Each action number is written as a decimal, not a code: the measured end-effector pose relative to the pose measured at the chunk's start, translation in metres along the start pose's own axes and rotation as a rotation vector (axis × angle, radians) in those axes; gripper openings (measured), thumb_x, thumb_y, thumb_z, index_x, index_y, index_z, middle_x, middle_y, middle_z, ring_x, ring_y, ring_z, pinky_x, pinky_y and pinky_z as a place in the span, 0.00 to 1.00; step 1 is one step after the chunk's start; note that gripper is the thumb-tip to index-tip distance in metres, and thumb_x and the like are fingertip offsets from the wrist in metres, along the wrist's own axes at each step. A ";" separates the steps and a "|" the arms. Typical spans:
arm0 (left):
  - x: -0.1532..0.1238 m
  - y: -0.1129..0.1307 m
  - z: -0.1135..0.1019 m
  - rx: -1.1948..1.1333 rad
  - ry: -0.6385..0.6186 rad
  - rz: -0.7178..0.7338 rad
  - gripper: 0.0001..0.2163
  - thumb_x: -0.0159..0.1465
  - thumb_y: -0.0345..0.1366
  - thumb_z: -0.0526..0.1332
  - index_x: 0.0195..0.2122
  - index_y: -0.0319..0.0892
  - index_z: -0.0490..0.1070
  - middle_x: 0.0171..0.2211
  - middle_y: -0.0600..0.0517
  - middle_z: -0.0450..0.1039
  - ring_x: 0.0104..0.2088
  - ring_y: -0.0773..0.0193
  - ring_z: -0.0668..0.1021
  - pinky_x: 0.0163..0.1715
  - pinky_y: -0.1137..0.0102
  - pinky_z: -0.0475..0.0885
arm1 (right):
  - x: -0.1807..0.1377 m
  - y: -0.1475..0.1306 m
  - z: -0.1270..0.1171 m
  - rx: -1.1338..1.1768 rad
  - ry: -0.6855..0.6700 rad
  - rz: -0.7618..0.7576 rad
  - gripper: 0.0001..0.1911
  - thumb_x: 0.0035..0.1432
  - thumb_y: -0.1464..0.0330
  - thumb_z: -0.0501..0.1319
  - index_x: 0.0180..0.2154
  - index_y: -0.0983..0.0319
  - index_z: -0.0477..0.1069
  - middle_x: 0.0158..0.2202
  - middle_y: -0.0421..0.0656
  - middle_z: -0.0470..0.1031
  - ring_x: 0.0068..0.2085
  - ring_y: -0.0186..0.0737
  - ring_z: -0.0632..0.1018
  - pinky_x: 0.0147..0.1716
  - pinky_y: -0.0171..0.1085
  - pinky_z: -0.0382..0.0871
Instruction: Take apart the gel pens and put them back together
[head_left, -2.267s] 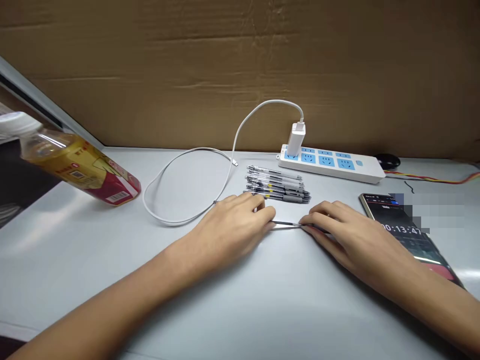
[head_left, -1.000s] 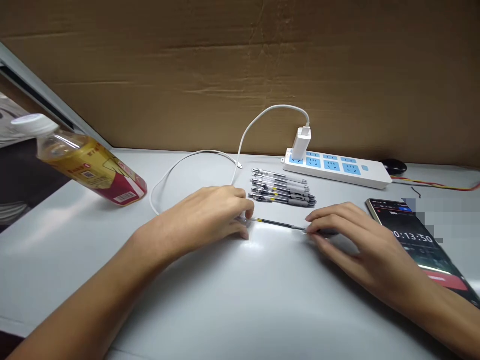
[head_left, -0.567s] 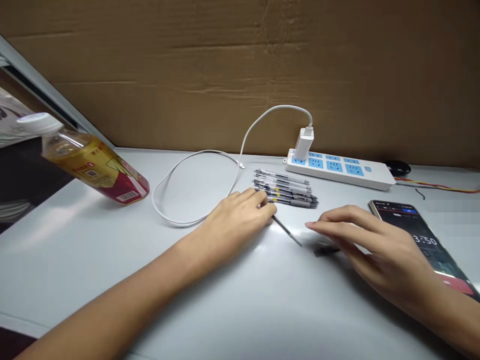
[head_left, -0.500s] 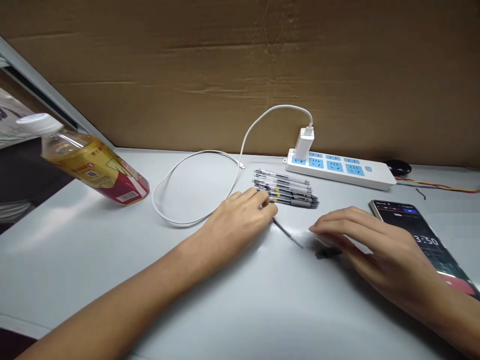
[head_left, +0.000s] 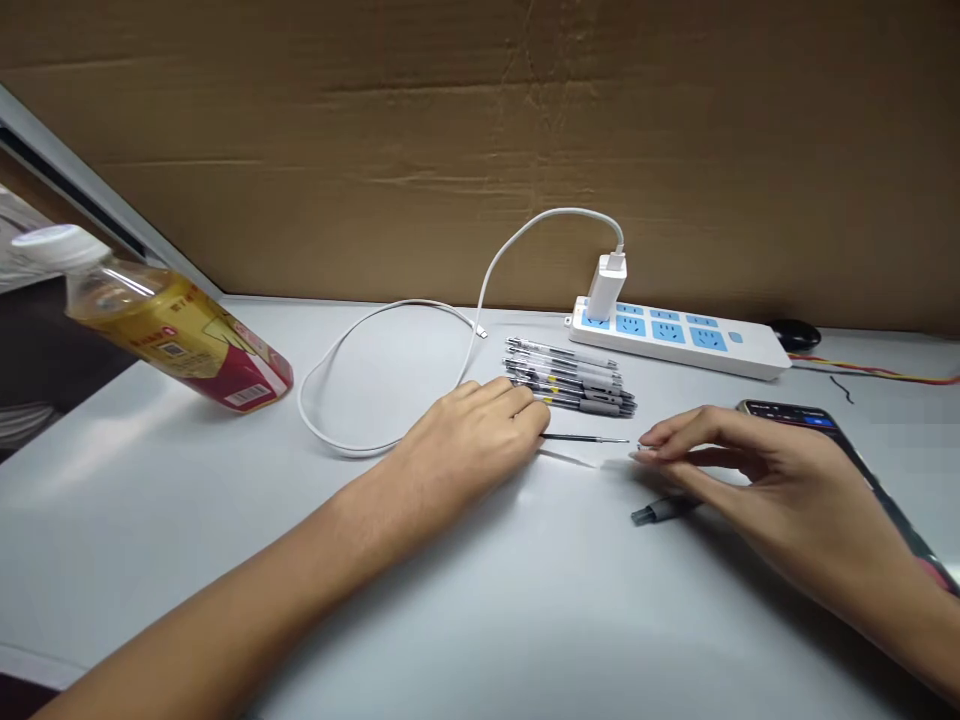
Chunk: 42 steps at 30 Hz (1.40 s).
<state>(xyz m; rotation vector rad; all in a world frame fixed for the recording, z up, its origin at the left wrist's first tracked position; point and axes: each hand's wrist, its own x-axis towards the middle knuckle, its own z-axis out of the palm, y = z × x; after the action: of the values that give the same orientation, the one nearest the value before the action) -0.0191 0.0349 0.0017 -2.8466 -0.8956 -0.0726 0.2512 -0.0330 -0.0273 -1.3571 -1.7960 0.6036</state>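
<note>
My left hand (head_left: 472,440) rests on the white table with its fingers closed on one end of a thin pen refill (head_left: 592,438), which points right, just above the surface. My right hand (head_left: 735,470) hovers low opposite it, thumb and fingertips pinched on a tiny piece near the refill's free tip; I cannot make out what it is. A grey pen barrel part (head_left: 660,512) lies on the table under my right fingers. A small pile of several clear pens (head_left: 574,378) sits just behind my left fingers.
A white-and-blue power strip (head_left: 697,340) with a white charger (head_left: 607,282) lies at the back, its cable (head_left: 352,350) looping left. A tea bottle (head_left: 165,330) stands at the left edge. A phone (head_left: 817,418) lies behind my right hand. A cardboard wall (head_left: 480,150) closes the back.
The pen has come apart: my left hand drew the refill out leftward, then levelled it. My right hand let the grey barrel part drop and now pinches something small.
</note>
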 end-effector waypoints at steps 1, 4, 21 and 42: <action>0.000 0.000 0.001 -0.007 0.007 0.003 0.06 0.72 0.26 0.57 0.39 0.41 0.70 0.38 0.50 0.76 0.38 0.58 0.76 0.34 0.65 0.66 | 0.000 -0.001 0.000 0.006 0.007 0.011 0.08 0.65 0.59 0.68 0.37 0.54 0.79 0.39 0.44 0.84 0.39 0.46 0.85 0.34 0.40 0.84; -0.001 0.002 0.003 -0.019 0.022 0.011 0.05 0.71 0.26 0.58 0.40 0.42 0.71 0.38 0.50 0.76 0.38 0.57 0.76 0.35 0.64 0.67 | 0.001 -0.004 0.002 0.018 0.006 0.019 0.07 0.65 0.59 0.68 0.39 0.55 0.80 0.38 0.43 0.84 0.36 0.45 0.85 0.37 0.42 0.85; 0.003 0.003 -0.002 -0.191 0.007 -0.066 0.07 0.74 0.31 0.53 0.39 0.42 0.69 0.30 0.54 0.74 0.31 0.62 0.76 0.34 0.69 0.67 | 0.001 -0.009 -0.001 0.017 0.096 -0.111 0.07 0.66 0.69 0.66 0.40 0.50 0.80 0.41 0.39 0.83 0.42 0.44 0.84 0.36 0.39 0.83; -0.007 0.035 -0.002 -0.516 0.270 0.087 0.18 0.77 0.32 0.55 0.66 0.50 0.65 0.32 0.57 0.70 0.27 0.68 0.72 0.28 0.75 0.66 | -0.004 -0.015 0.003 0.168 0.014 -0.094 0.09 0.60 0.58 0.74 0.31 0.54 0.81 0.28 0.39 0.82 0.28 0.41 0.81 0.29 0.37 0.76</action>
<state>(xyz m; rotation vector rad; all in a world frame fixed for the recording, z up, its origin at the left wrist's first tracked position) -0.0046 0.0027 -0.0018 -3.2138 -0.7839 -0.7605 0.2410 -0.0418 -0.0187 -1.1545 -1.7462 0.6766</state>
